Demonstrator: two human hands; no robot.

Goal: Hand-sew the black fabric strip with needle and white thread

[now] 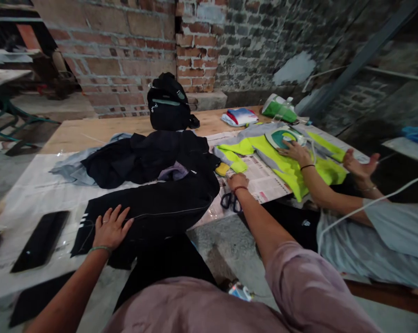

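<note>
Left hand (112,226) at 8 o'clock: open, palm down, fingers spread flat on a black garment (167,208); no grip. Right hand (238,180), just off centre toward 4: fingers curled, knuckles up; can't tell whether anything is in it. Small yellow item (222,169) just beside it at its 10, dark-handled scissors (231,200) near its 6.

Black garment runs from 8 o'clock to centre on the worktop (108,124): smooth matte fabric, long flat tube with thin pale piping, three short white bars near the left end. Crumpled dark cloth (126,159) heaped at 9. Glossy black rectangular slab (40,240) at the left hand's 9.

Worktop is pale wood, partly under printed newspaper (264,180).

At 3: neon-yellow and grey garment (295,173), creased. Co-worker's hand (295,151) rests on a green-and-white iron (277,137) there; co-worker's other hand (361,164) open. Soft black bag (169,108) at 11, against rough brick wall (126,64).
</note>
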